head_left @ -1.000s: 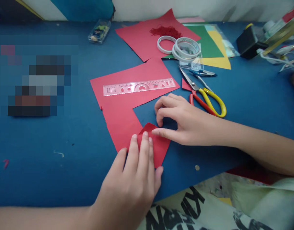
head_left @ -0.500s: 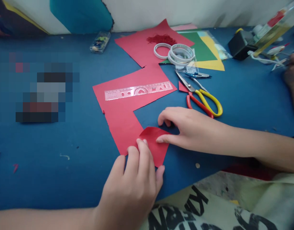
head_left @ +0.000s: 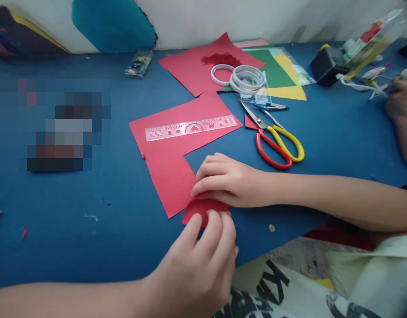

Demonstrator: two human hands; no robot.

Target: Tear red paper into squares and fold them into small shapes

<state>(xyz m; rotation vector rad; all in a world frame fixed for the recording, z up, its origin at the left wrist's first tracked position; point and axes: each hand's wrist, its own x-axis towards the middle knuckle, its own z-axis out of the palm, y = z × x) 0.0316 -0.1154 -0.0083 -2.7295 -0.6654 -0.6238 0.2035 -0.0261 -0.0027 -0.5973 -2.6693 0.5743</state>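
A small red sheet of paper (head_left: 203, 211), partly covered by fingers, lies near the table's front edge. My left hand (head_left: 203, 251) grips its near edge, fingers bent, with the thumb hidden. From the right, my right hand (head_left: 228, 179) closes over the far part of the sheet, its fingertips pressed together on the paper. Beyond them spreads a larger red sheet with a corner cut out (head_left: 168, 176), and a clear plastic ruler (head_left: 192, 128) rests on it. Scissors (head_left: 272, 137) with one red and one yellow handle lie beyond my right wrist.
At the back are rolls of tape (head_left: 248, 79), red threads (head_left: 223, 59), green paper (head_left: 272, 66) and a compass (head_left: 271, 107). A small clear box (head_left: 139, 64) stands back left. Another person's hand (head_left: 398, 99) is at the right, near a bottle (head_left: 372, 42). A blurred patch (head_left: 67, 132) covers something left.
My right hand has moved left onto the small red sheet and closed. My left hand has shifted right and down along its near edge. Less of the sheet shows.
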